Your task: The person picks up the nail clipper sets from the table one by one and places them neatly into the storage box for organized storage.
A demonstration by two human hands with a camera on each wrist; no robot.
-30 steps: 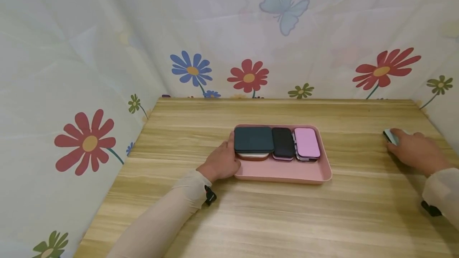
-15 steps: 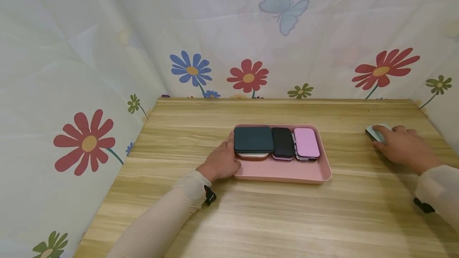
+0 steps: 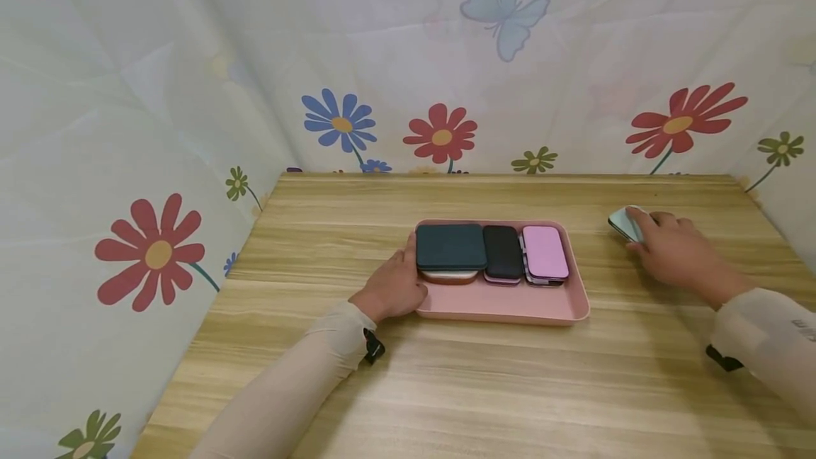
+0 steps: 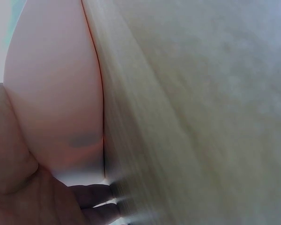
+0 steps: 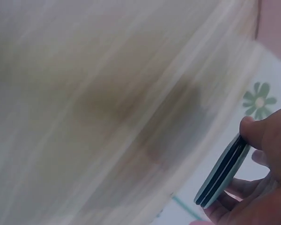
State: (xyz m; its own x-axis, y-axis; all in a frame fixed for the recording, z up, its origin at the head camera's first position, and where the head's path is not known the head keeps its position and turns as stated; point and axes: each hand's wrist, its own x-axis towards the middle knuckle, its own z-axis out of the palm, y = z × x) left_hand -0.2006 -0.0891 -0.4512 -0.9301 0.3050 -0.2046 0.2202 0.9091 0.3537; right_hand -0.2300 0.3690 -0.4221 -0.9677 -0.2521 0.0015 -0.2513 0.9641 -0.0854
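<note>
Got my right hand (image 3: 676,253) pinching the flat mint-green case (image 3: 623,222) out right of the pink plastic tray (image 3: 503,307), left hand (image 3: 394,287) bracing its rim, so I'd keep it level and slot it flat beside the lilac case (image 3: 545,252).

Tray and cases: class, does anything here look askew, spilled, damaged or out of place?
Nothing is spilled or damaged. The cases lie in a neat row in the pink tray, which the left hand steadies. One oddity: a pale green case is outside the tray, pinched in the right hand off to the right.
</note>
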